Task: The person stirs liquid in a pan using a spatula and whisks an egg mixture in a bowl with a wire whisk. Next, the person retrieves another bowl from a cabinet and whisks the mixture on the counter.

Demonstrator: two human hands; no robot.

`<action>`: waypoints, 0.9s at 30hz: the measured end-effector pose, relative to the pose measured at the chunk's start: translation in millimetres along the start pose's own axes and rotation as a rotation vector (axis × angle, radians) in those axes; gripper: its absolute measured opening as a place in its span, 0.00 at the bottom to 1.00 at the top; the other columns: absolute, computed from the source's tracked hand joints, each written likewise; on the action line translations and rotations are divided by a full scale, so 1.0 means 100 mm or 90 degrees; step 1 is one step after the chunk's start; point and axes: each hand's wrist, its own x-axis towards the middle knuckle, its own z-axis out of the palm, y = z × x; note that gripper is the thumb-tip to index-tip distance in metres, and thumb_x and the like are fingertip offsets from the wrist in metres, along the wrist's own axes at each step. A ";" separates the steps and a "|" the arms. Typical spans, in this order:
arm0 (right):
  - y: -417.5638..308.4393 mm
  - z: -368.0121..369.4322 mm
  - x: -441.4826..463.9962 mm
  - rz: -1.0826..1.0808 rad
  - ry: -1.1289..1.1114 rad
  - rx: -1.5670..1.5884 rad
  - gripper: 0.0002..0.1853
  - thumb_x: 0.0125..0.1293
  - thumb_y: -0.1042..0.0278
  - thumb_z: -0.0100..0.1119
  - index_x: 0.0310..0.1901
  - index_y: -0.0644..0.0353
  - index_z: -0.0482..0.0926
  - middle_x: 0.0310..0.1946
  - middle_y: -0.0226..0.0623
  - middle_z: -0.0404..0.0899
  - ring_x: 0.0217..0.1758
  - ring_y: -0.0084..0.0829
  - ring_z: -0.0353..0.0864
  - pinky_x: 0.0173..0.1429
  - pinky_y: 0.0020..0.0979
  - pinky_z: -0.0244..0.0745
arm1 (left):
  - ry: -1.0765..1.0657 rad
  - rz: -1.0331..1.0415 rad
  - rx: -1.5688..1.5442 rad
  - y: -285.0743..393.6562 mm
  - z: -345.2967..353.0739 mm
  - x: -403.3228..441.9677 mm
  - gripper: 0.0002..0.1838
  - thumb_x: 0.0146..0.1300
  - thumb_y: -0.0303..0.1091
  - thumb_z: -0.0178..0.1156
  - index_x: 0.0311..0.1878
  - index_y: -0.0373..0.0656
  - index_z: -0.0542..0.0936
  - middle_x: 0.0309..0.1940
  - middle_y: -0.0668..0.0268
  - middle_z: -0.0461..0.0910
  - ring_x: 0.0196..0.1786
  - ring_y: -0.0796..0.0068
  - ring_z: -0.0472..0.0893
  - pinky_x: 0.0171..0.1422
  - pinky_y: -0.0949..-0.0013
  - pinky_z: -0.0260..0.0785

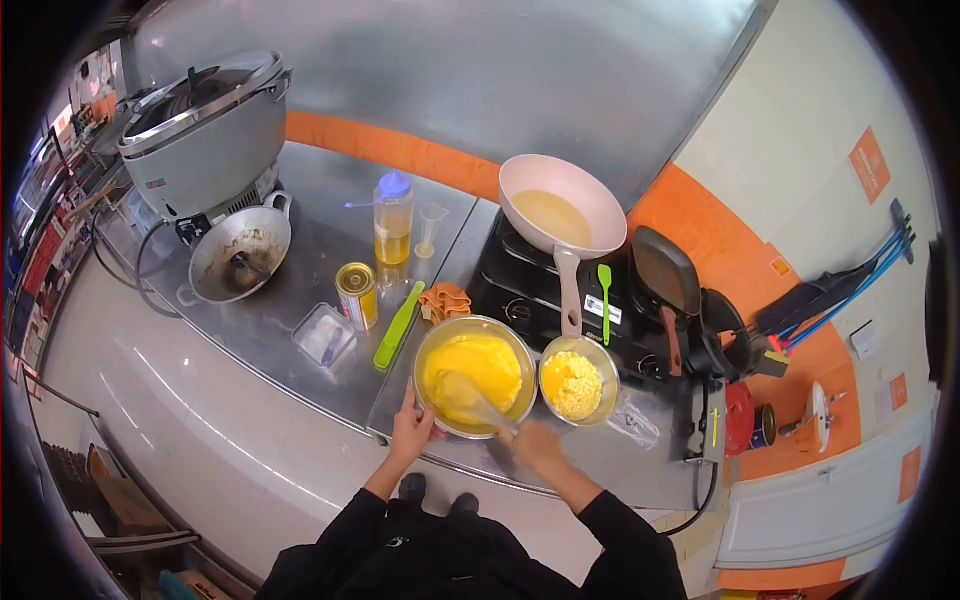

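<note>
My left hand [411, 431] grips the near left rim of a steel mixing bowl [432, 342] that holds smooth yellow liquid. In my right hand [538, 446], closed and blurred by motion, is the handle of a whisk [468, 396]. Its smeared head dips into the yellow liquid. Right beside the bowl stands a smaller metal bowl [612, 385] with yellow, kernel-like bits, close to a crumpled clear plastic piece [635, 420]. An orange cloth [445, 302] lies just behind the mixing bowl, next to a green-handled tool [399, 326].
On a black gas stove [515, 285] sits a pink frying pan [515, 200] with pale liquid, beside a green spatula [605, 300]. To the left are a can [357, 297], an oil bottle [393, 235], a plastic container [325, 336], a used wok [215, 250] and a large cooker [205, 145].
</note>
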 end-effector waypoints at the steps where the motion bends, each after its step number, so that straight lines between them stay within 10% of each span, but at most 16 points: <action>1: 0.06 -0.02 0.07 0.008 0.018 -0.006 0.35 0.59 0.37 0.44 0.28 0.71 0.78 0.24 0.58 0.77 0.29 0.51 0.79 0.36 0.43 0.74 | 0.006 0.001 -0.019 0.01 0.07 -0.01 0.38 0.64 0.29 0.47 0.68 0.46 0.34 0.19 0.61 0.77 0.20 0.73 0.79 0.23 0.75 0.72; 7: 0.15 0.14 -0.04 -0.011 -0.009 0.011 0.35 0.58 0.36 0.44 0.28 0.69 0.79 0.25 0.56 0.78 0.30 0.50 0.79 0.36 0.43 0.75 | -0.004 -0.223 -0.163 0.15 0.10 -0.17 0.44 0.66 0.37 0.47 0.64 0.48 0.20 0.23 0.57 0.78 0.23 0.70 0.80 0.26 0.71 0.75; 16: 0.07 -0.37 0.28 -0.123 0.022 -0.123 0.31 0.55 0.37 0.49 0.24 0.64 0.80 0.23 0.47 0.79 0.27 0.43 0.80 0.32 0.40 0.74 | -0.048 -0.029 -0.063 -0.10 -0.06 0.25 0.25 0.65 0.30 0.44 0.64 0.46 0.51 0.21 0.58 0.77 0.18 0.72 0.79 0.19 0.74 0.73; 27: 0.14 -0.83 0.47 -0.040 0.058 -0.422 0.24 0.54 0.40 0.52 0.25 0.54 0.82 0.24 0.34 0.80 0.27 0.32 0.81 0.27 0.31 0.72 | -0.065 -0.015 -0.188 -0.06 -0.06 0.22 0.30 0.66 0.31 0.42 0.68 0.49 0.44 0.38 0.57 0.77 0.27 0.72 0.80 0.26 0.72 0.77</action>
